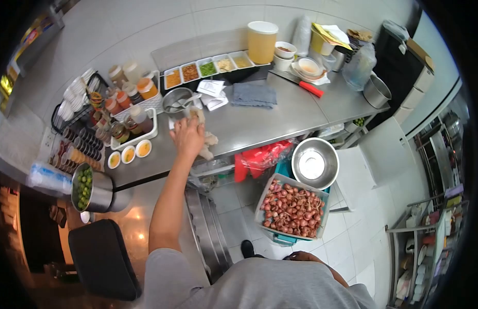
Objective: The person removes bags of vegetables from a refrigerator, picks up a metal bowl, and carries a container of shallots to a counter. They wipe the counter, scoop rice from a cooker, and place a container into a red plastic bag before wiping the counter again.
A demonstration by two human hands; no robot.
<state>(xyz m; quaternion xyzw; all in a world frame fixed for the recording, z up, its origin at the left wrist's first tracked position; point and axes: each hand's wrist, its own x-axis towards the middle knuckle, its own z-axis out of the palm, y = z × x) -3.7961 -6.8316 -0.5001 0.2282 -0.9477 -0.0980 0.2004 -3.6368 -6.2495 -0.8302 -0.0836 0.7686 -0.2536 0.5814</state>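
Note:
My left hand [188, 137] is stretched over the steel counter, its fingers closed on a crumpled beige cloth [208, 140] that shows beyond and to the right of them. Just past the fingers stands a steel bowl [172, 98] with utensils in it. White paper slips [212, 88] lie to its right. My right hand [302, 256] is low by my body, partly hidden by my grey shirt, and its fingers are not clear. Ahead of it a grey tub [259, 211] holds many small red shallots [293, 208].
A red-handled knife [311, 89] and a folded blue-grey cloth [254, 96] lie on the counter [285, 121]. Sauce bottles [146, 88] and three small yellow-filled cups [128, 154] are at left. A steel basin [315, 164] sits behind the shallots. A pot of green limes [83, 188] stands lower left.

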